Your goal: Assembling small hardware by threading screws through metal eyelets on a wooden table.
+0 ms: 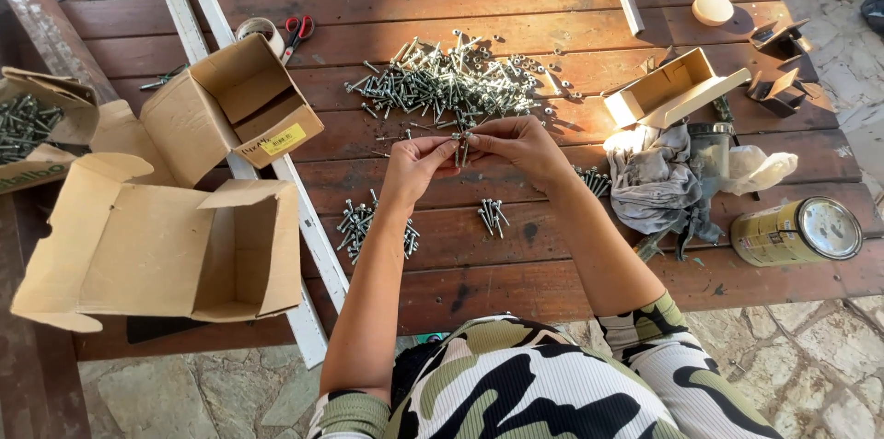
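Both hands meet above the wooden table (552, 264): the left hand (416, 165) and right hand (518, 146) each pinch the few bolts (460, 152) held upright between their fingertips, just in front of the big loose pile of bolts (448, 81). Smaller heaps (492, 215) lie nearer the body. Open cardboard boxes (230, 107) crowd the left side; a grey rag (656, 183) and a tin can (797, 232) sit right.

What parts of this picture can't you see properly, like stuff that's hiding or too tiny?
Head view only:
- The bolts pinched between left hand and right hand: too small to count, fingers cover them.
- The big bolt pile: pieces too tiny to separate.
- Box of bolts: cut off by the left edge.
- Glass jar: partly hidden by the grey rag.
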